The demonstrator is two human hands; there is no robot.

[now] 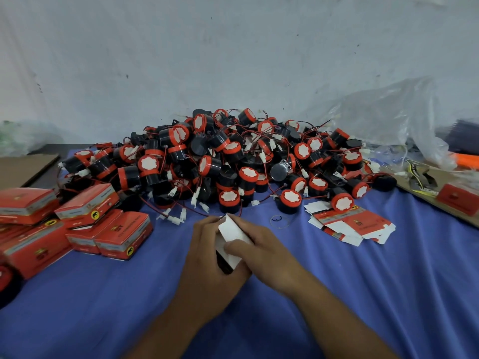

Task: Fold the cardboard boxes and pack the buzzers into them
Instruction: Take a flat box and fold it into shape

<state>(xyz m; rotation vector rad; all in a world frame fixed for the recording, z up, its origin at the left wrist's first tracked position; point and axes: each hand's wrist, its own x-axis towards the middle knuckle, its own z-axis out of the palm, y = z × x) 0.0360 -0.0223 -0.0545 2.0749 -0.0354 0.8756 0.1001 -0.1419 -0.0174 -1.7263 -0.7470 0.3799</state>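
A small cardboard box (231, 235), white inside, sits between both hands over the blue cloth. My left hand (207, 252) grips it from the left and below. My right hand (259, 246) holds it from the right, thumb pressed on a white flap. Behind them lies a big heap of black and red buzzers (228, 161) with red wires and white plugs. Several closed red boxes (85, 218) are stacked at the left. Flat unfolded box blanks (350, 226) lie to the right, with one buzzer (342, 202) on them.
A blue cloth (388, 294) covers the table. Clear plastic bags (383, 117) stand at the back right by the wall. Brown cardboard sheets lie at the far left (23, 169) and far right (440, 198), the right one carrying a red box (457, 199).
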